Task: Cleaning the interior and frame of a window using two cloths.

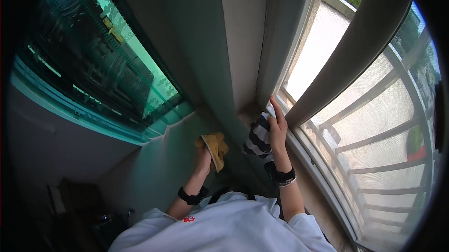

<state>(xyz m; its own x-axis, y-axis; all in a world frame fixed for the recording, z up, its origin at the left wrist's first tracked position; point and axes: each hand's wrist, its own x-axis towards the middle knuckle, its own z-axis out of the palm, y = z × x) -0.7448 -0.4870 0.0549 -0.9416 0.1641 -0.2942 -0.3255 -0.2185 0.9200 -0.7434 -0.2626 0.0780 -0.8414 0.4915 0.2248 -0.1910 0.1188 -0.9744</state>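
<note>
My left hand [203, 157] holds a folded yellow cloth [218, 150] with a pale edge, out in front of my body. On the right, my right hand [278, 129] has a black-and-white striped cloth [259, 138] in its grip, with a finger stretched up against the white frame of a sliding window [293, 146]. The striped cloth hangs on the inner side of the hand, beside the sill. Part of each hand's fingers is hidden by cloth. A black band sits on each wrist.
An upright window sash [350, 52] stands right of my right hand, with a railing [382, 136] outside behind mesh. A wall corner [245, 41] rises ahead. Green-tinted glass [105, 62] is at upper left, and dark items [84, 203] lie in shadow at lower left.
</note>
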